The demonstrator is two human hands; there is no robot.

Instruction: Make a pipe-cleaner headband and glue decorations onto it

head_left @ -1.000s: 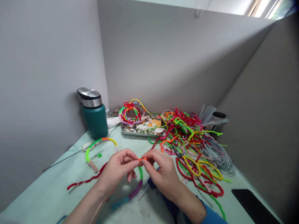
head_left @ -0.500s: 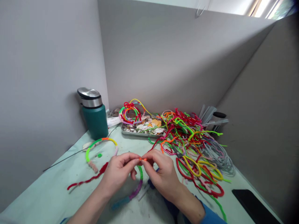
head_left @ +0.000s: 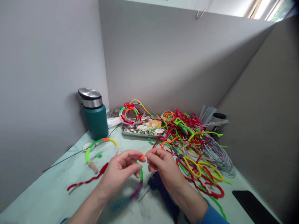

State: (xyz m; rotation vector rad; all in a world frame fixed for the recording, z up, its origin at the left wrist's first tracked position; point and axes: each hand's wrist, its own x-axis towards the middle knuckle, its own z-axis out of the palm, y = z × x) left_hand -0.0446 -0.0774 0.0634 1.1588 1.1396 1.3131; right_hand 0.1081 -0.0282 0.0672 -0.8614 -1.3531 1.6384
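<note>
Chenille stem, short, orange and fuzzy [head_left: 143, 156], is sitting in the air just above the pale green table [head_left: 58, 186], bridging the gap between the two hands. The left hand [head_left: 119, 172] is reaching in from the lower left with its palm turned up. Its thumb and forefinger are standing slightly apart, and the forefinger tip is touching the stem's left end. The right hand [head_left: 163, 168] is coming in from the lower right in a blue sleeve [head_left: 211, 216], with its thumb and forefinger pressing together on the stem's right end and its other fingers curling under. Beneath both hands a curved green, purple and blue chenille stem [head_left: 139, 183] is lying on the table. Behind the right hand a tangled heap of many-coloured chenille stems [head_left: 191, 140] is spreading across the table.
</note>
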